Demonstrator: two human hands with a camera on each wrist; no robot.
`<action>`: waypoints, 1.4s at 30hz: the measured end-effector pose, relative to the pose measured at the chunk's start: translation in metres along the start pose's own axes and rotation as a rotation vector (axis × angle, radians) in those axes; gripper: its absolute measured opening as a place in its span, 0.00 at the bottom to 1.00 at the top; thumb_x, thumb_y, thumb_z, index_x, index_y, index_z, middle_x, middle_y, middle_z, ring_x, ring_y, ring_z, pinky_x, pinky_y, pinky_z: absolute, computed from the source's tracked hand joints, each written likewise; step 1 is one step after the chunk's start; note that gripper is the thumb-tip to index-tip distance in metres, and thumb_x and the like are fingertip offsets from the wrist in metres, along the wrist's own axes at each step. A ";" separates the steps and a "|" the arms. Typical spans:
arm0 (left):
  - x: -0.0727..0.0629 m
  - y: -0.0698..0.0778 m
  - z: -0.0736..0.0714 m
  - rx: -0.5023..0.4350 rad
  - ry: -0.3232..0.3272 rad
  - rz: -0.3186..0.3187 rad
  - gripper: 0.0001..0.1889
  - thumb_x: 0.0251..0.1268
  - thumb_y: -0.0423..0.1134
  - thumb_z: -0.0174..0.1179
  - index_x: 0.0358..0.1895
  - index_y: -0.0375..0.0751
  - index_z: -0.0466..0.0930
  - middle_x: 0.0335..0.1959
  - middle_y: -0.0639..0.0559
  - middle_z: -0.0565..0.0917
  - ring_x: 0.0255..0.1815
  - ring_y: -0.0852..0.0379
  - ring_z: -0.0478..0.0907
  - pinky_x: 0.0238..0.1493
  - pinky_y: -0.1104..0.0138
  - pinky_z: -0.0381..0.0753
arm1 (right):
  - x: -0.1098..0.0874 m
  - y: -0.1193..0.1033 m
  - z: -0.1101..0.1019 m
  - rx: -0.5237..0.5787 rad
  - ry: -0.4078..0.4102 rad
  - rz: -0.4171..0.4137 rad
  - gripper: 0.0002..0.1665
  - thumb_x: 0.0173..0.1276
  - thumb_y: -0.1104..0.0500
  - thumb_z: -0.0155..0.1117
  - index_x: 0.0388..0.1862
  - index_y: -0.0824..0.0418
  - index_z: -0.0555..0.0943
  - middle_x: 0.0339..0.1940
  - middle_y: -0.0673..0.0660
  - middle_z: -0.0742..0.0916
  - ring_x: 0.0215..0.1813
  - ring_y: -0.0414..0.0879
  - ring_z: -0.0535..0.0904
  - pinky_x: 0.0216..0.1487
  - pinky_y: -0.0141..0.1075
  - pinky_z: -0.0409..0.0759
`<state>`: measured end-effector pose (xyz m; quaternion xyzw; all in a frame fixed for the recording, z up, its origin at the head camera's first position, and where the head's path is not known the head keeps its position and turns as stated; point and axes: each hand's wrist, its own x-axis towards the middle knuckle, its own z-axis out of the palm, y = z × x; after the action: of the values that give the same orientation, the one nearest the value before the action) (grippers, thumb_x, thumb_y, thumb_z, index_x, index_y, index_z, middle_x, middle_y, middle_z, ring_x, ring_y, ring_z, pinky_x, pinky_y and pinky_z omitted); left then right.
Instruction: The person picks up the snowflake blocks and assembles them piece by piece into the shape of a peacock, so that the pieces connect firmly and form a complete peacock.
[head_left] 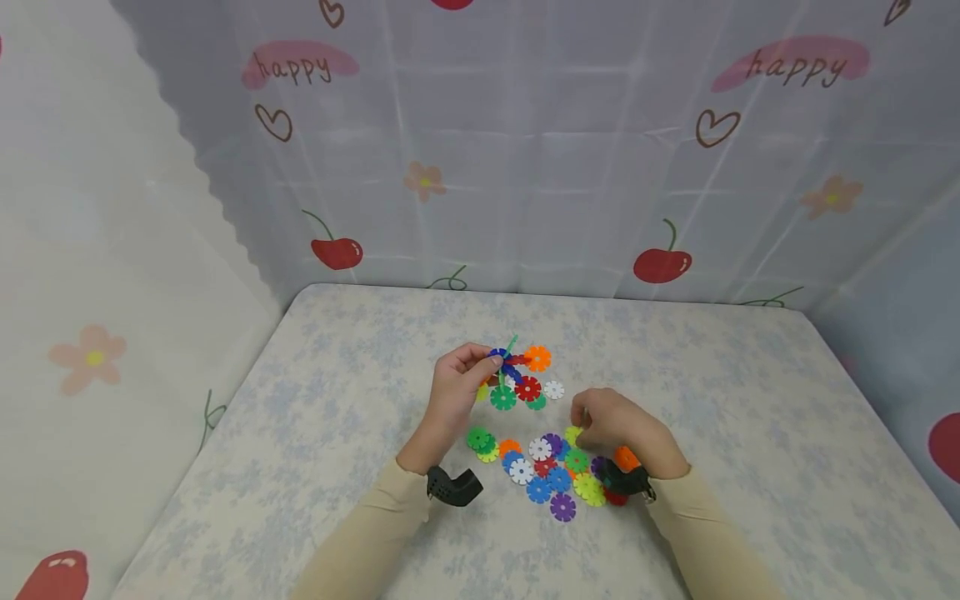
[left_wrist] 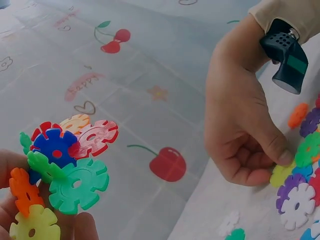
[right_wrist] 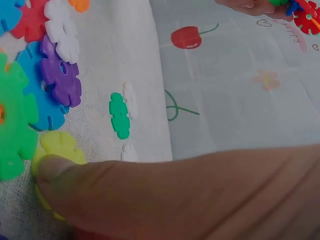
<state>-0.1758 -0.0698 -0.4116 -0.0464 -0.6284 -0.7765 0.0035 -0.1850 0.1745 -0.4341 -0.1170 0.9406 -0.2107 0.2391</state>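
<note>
My left hand [head_left: 453, 387] pinches a cluster of joined snowflake discs, raised over the table. In the left wrist view the cluster shows a dark blue disc [left_wrist: 55, 147], a green disc [left_wrist: 79, 186], a red disc [left_wrist: 97, 137], an orange disc [left_wrist: 25, 190] and a yellow one [left_wrist: 34, 225] low by the fingers. My right hand [head_left: 618, 425] is down at the far edge of the loose pile, fingers curled, pinching a yellow snowflake disc [right_wrist: 60, 145]. Its thumb [right_wrist: 55, 170] lies across that disc; the fingertips behind are hidden in the right wrist view.
Loose discs in several colours overlap on the table [head_left: 300, 467], among them a purple disc [head_left: 563, 507], a blue disc [head_left: 538, 489] and a white disc [head_left: 540, 449]. Farther back lie a white disc [head_left: 553, 390] and a green disc [head_left: 537, 402]. A printed curtain [head_left: 525, 183] hangs behind.
</note>
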 end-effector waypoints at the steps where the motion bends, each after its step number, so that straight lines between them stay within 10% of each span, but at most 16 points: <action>1: 0.000 0.001 0.000 0.002 0.002 -0.001 0.05 0.70 0.28 0.60 0.39 0.27 0.80 0.26 0.60 0.83 0.29 0.62 0.79 0.39 0.72 0.85 | 0.000 0.001 0.000 0.006 -0.002 -0.001 0.12 0.59 0.63 0.77 0.37 0.60 0.81 0.34 0.54 0.82 0.35 0.48 0.74 0.39 0.40 0.82; 17: -0.002 0.001 0.002 0.053 -0.027 0.010 0.07 0.70 0.28 0.60 0.42 0.23 0.79 0.26 0.61 0.83 0.29 0.63 0.80 0.41 0.73 0.85 | 0.004 0.002 0.006 -0.002 0.012 0.027 0.20 0.56 0.53 0.81 0.22 0.59 0.78 0.20 0.50 0.73 0.25 0.45 0.70 0.28 0.34 0.69; 22: -0.002 0.001 0.001 0.071 -0.059 0.023 0.09 0.69 0.28 0.60 0.43 0.21 0.80 0.27 0.61 0.84 0.29 0.63 0.80 0.42 0.73 0.85 | 0.000 0.005 -0.004 0.111 0.003 -0.106 0.16 0.62 0.56 0.76 0.23 0.58 0.77 0.19 0.49 0.73 0.23 0.44 0.70 0.27 0.34 0.70; 27: -0.002 -0.002 -0.001 0.212 -0.120 0.037 0.08 0.69 0.31 0.62 0.43 0.26 0.84 0.30 0.54 0.85 0.32 0.62 0.80 0.43 0.71 0.85 | -0.014 0.002 -0.028 0.239 0.210 -0.263 0.10 0.71 0.60 0.67 0.31 0.62 0.79 0.19 0.50 0.74 0.23 0.45 0.70 0.24 0.34 0.68; 32: -0.005 -0.001 0.000 0.440 -0.228 0.142 0.07 0.69 0.34 0.64 0.41 0.34 0.88 0.36 0.43 0.89 0.36 0.59 0.82 0.39 0.70 0.84 | -0.036 -0.008 -0.041 0.307 0.409 -0.343 0.07 0.76 0.62 0.60 0.41 0.63 0.84 0.25 0.53 0.83 0.29 0.42 0.78 0.31 0.32 0.78; 42: -0.010 0.000 0.002 0.601 -0.335 0.376 0.05 0.67 0.33 0.66 0.40 0.35 0.89 0.37 0.44 0.91 0.34 0.54 0.84 0.35 0.71 0.84 | -0.054 -0.028 -0.037 0.151 0.455 -0.558 0.06 0.73 0.67 0.63 0.41 0.60 0.86 0.27 0.45 0.82 0.30 0.35 0.76 0.33 0.31 0.81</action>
<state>-0.1653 -0.0680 -0.4119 -0.2835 -0.8002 -0.5254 0.0564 -0.1536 0.1796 -0.3701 -0.3013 0.8833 -0.3574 -0.0352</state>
